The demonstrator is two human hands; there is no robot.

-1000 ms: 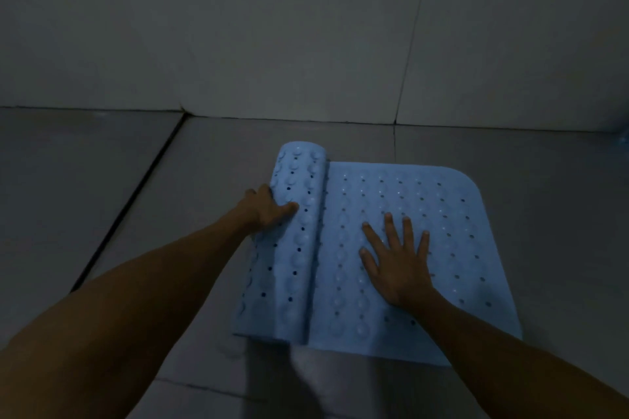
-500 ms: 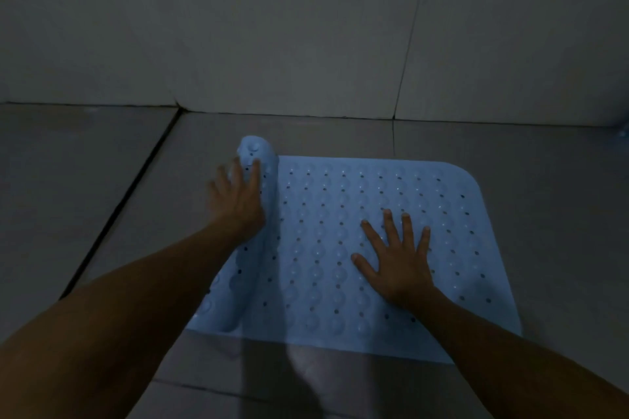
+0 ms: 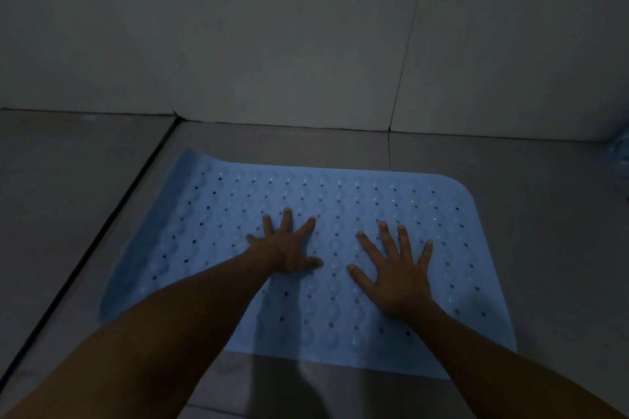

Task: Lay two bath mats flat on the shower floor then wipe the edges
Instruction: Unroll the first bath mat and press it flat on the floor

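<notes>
left hand (image 3: 289, 248) and right hand (image 3: 396, 269), fingers spread, press blue mat (image 3: 459, 241) near wall (image 3: 272, 44).

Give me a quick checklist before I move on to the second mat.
1. Blue mat fully unrolled: ok.
2. Left edge of it flat on the floor: not ok, it curls up.
3. Left hand and right hand pressing flat, fingers spread: ok.
4. Far right corner down: ok.
5. Second mat within view: cannot tell; only something pale blue at the right frame edge.
6. Wiping cloth at hand: cannot tell, none seen.
</notes>
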